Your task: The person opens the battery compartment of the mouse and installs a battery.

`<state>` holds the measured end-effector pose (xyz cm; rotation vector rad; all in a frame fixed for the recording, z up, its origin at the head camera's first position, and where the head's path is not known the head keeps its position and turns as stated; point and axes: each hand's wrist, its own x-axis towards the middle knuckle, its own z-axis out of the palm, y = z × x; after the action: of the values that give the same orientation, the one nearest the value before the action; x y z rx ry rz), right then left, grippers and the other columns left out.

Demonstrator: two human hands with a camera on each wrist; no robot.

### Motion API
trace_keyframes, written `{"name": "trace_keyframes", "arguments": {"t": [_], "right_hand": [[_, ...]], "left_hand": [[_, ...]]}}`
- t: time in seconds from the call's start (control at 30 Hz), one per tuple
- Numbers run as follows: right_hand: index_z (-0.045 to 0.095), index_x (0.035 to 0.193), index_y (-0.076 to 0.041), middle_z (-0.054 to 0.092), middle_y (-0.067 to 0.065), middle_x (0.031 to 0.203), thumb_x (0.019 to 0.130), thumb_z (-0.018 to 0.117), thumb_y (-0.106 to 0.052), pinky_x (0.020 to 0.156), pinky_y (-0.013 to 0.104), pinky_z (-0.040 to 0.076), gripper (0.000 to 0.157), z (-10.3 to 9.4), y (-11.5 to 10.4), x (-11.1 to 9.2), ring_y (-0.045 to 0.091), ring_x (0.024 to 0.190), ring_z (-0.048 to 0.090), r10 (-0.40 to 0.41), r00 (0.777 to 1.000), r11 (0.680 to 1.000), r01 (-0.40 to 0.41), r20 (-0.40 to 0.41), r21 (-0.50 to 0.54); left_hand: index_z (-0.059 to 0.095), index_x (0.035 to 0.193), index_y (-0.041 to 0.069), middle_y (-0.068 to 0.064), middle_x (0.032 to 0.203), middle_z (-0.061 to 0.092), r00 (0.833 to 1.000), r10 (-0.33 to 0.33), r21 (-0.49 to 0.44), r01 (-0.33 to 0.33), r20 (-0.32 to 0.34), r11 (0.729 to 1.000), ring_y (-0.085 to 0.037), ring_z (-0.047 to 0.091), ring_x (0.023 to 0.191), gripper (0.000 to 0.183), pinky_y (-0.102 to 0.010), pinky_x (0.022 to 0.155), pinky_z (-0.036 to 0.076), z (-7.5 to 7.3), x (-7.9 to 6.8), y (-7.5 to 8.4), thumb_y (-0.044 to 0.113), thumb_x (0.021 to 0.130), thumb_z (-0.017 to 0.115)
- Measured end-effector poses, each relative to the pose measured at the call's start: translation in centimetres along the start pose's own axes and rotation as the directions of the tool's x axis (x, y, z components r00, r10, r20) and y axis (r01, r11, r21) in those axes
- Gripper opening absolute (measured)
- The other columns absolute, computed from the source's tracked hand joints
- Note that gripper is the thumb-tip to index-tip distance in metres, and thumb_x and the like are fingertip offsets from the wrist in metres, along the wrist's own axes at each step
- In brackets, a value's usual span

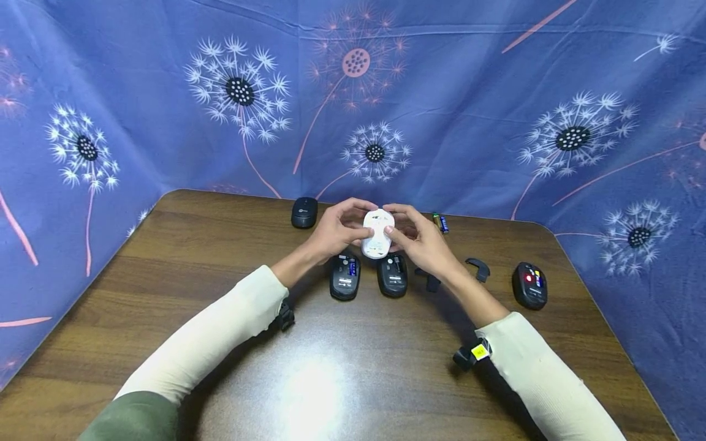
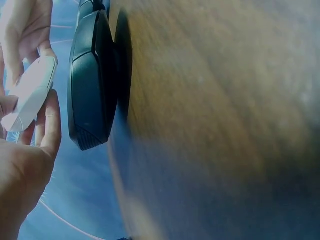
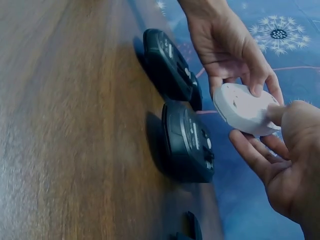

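Note:
Between both hands a white computer mouse [image 1: 377, 236] is held up above the table, its underside turned toward the head camera. My left hand [image 1: 341, 228] grips its left side, thumb on the underside and fingers behind. From the other side my right hand [image 1: 420, 240] holds it the same way, thumb pressed on the flat underside. In the right wrist view the white mouse [image 3: 245, 107] sits between both thumbs and the fingers beneath. Just below the hands lie two upturned black mice, the left black mouse [image 1: 345, 278] with a blue battery in its bay and the right black mouse [image 1: 393, 277].
A black mouse [image 1: 304, 212] stands upright at the back left. Batteries [image 1: 440, 223] lie near the back edge, right of the hands. Black covers [image 1: 478, 269] lie by the right forearm. At the right, another upturned mouse [image 1: 529, 285] glows red. A patterned cloth [image 1: 441, 92] hangs behind.

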<state>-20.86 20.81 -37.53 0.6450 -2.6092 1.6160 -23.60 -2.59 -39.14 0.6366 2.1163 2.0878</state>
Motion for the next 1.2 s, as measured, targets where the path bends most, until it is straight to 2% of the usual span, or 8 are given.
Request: {"name": "trace_keyframes", "arguments": {"t": [0.17, 0.33, 0.5, 0.63, 0.77, 0.83, 1.07, 1.2], "right_hand": [[0.064, 0.156, -0.013, 0.074, 0.021, 0.138, 0.108, 0.078, -0.010, 0.078, 0.041, 0.074, 0.051, 0.0, -0.1, -0.3, 0.036, 0.101, 0.081, -0.042, 0.999, 0.996, 0.041, -0.011, -0.084], [0.066, 0.153, -0.011, 0.076, 0.020, 0.129, 0.106, 0.080, -0.010, 0.073, 0.038, 0.074, 0.049, 0.1, -0.2, -0.1, 0.034, 0.094, 0.081, -0.051, 0.998, 0.994, 0.048, -0.027, -0.094], [0.065, 0.152, -0.009, 0.076, 0.021, 0.124, 0.106, 0.079, -0.010, 0.073, 0.037, 0.073, 0.048, -0.1, -0.1, 0.1, 0.033, 0.092, 0.080, -0.065, 0.998, 0.993, 0.065, 0.009, -0.100], [0.063, 0.151, -0.004, 0.076, 0.022, 0.125, 0.106, 0.078, -0.008, 0.083, 0.033, 0.071, 0.047, -0.3, -0.2, 0.4, 0.033, 0.101, 0.078, -0.067, 0.997, 0.989, 0.072, 0.041, -0.127], [0.062, 0.151, -0.001, 0.073, 0.022, 0.135, 0.106, 0.078, -0.006, 0.096, 0.029, 0.065, 0.048, -0.4, -0.4, 0.8, 0.036, 0.116, 0.076, -0.081, 0.996, 0.985, 0.088, 0.048, -0.147], [0.062, 0.150, -0.001, 0.069, 0.022, 0.140, 0.106, 0.078, -0.006, 0.097, 0.026, 0.064, 0.048, -0.4, -0.4, 0.8, 0.038, 0.120, 0.075, -0.088, 0.995, 0.985, 0.093, 0.045, -0.144], [0.065, 0.146, -0.001, 0.061, 0.020, 0.138, 0.104, 0.079, -0.003, 0.085, 0.018, 0.063, 0.044, -0.4, -0.1, 0.7, 0.035, 0.117, 0.073, -0.127, 0.992, 0.985, 0.127, 0.008, -0.117], [0.066, 0.146, -0.004, 0.064, 0.019, 0.136, 0.105, 0.079, -0.005, 0.082, 0.017, 0.061, 0.042, -0.3, -0.1, 0.7, 0.024, 0.115, 0.069, -0.158, 0.986, 0.980, 0.150, -0.054, -0.130]], "left_hand": [[0.069, 0.144, -0.001, -0.028, 0.135, 0.075, 0.999, -0.032, -0.038, 0.032, -0.001, 0.999, -0.013, 0.077, 0.089, 0.050, -0.028, 0.068, 0.071, 0.0, 0.0, -0.2, -0.011, 0.096, 0.079], [0.070, 0.142, -0.001, -0.027, 0.133, 0.076, 0.999, -0.036, -0.046, 0.035, -0.001, 0.998, -0.013, 0.077, 0.089, 0.050, -0.027, 0.068, 0.070, -0.1, 0.0, -0.3, -0.011, 0.094, 0.080], [0.070, 0.141, -0.002, -0.026, 0.133, 0.076, 0.999, -0.051, -0.054, 0.051, 0.008, 0.997, -0.018, 0.079, 0.093, 0.051, -0.029, 0.069, 0.071, -0.2, -0.2, -0.2, -0.013, 0.092, 0.081], [0.069, 0.141, -0.002, -0.027, 0.135, 0.075, 0.998, -0.061, -0.048, 0.062, 0.019, 0.997, -0.017, 0.079, 0.094, 0.053, -0.029, 0.069, 0.071, -0.4, -0.2, -0.1, -0.014, 0.091, 0.082], [0.067, 0.142, -0.003, -0.027, 0.137, 0.074, 0.997, -0.066, -0.069, 0.068, 0.033, 0.995, -0.015, 0.079, 0.094, 0.054, -0.030, 0.070, 0.072, -0.5, -0.1, 0.1, -0.015, 0.091, 0.081], [0.067, 0.142, -0.003, -0.027, 0.136, 0.074, 0.997, -0.070, -0.085, 0.073, 0.039, 0.994, -0.015, 0.078, 0.094, 0.055, -0.030, 0.070, 0.072, -0.5, 0.0, 0.2, -0.016, 0.091, 0.080], [0.066, 0.144, -0.003, -0.023, 0.132, 0.073, 0.993, -0.103, -0.099, 0.109, 0.059, 0.989, -0.019, 0.080, 0.094, 0.054, -0.027, 0.068, 0.070, -0.5, 0.1, 0.4, -0.017, 0.093, 0.077], [0.065, 0.147, -0.003, -0.021, 0.129, 0.074, 0.992, -0.112, -0.081, 0.116, 0.053, 0.990, -0.019, 0.079, 0.093, 0.058, -0.028, 0.069, 0.071, -0.5, 0.1, 0.4, -0.015, 0.092, 0.079]]}}
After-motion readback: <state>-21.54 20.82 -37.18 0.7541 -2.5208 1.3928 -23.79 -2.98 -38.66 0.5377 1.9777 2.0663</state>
